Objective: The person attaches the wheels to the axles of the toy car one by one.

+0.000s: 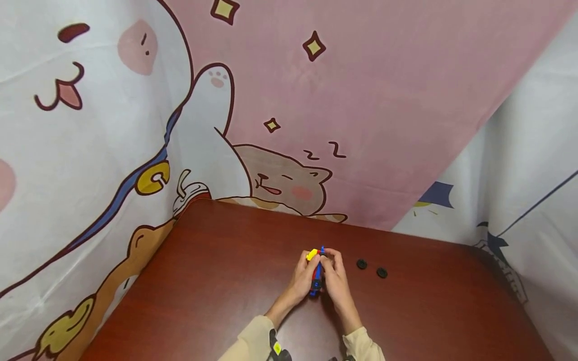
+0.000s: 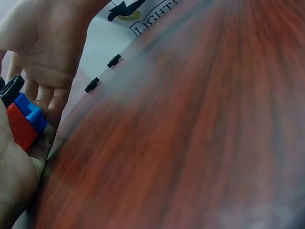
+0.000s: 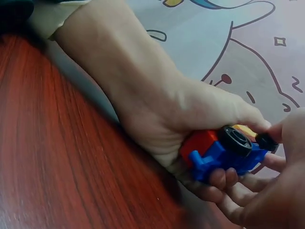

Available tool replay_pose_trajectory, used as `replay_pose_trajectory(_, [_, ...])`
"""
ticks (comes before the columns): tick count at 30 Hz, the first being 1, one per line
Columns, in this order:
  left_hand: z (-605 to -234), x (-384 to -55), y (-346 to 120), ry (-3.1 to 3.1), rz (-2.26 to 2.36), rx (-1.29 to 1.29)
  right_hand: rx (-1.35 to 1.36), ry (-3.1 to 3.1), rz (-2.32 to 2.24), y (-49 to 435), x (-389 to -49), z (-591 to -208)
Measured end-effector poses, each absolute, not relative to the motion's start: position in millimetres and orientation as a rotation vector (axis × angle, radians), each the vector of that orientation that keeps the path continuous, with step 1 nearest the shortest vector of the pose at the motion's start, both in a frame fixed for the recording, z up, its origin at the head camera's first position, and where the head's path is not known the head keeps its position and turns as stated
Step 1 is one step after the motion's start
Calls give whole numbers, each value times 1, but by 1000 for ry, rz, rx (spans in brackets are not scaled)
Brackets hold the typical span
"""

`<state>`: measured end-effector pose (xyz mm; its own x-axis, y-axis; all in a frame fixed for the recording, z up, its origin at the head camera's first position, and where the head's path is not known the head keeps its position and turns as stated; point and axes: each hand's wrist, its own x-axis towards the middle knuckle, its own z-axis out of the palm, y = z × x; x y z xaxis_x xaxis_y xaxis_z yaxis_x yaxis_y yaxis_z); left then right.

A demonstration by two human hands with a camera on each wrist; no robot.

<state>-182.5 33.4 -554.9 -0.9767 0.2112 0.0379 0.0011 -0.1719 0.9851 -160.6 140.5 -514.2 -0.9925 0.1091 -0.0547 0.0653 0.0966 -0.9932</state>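
Observation:
A small toy car (image 1: 317,276) of red, blue and yellow plastic is held between both hands over the table. My left hand (image 1: 300,282) grips its red side (image 3: 198,143), thumb along the top. On the blue base (image 3: 209,162) sits a black wheel (image 3: 237,140). My right hand (image 1: 336,281) has its thumb against another black wheel (image 3: 267,141) at the car's far end, and its fingers curl against the blue base. In the left wrist view, part of the car (image 2: 24,126) shows between the palms; the rest is hidden.
Two loose black wheels (image 1: 362,263) (image 1: 382,273) lie on the dark red-brown table (image 1: 217,260), to the right of the hands. A cartoon-printed cloth (image 1: 384,125) hangs along the table's back and sides.

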Motion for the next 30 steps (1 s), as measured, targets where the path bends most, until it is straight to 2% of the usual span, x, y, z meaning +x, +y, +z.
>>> replay_pose_trajectory(13, [-555, -186, 32, 1754, 2350, 261, -115, -2207, 2145, 142, -164, -518])
replay_pose_trajectory(22, [-557, -187, 35, 1453, 2281, 464, -421, -1884, 2250, 166, -168, -514])
replay_pose_trajectory(30, [-557, -191, 24, 1465, 2357, 419, -365, -2250, 2055, 162, -166, -516])
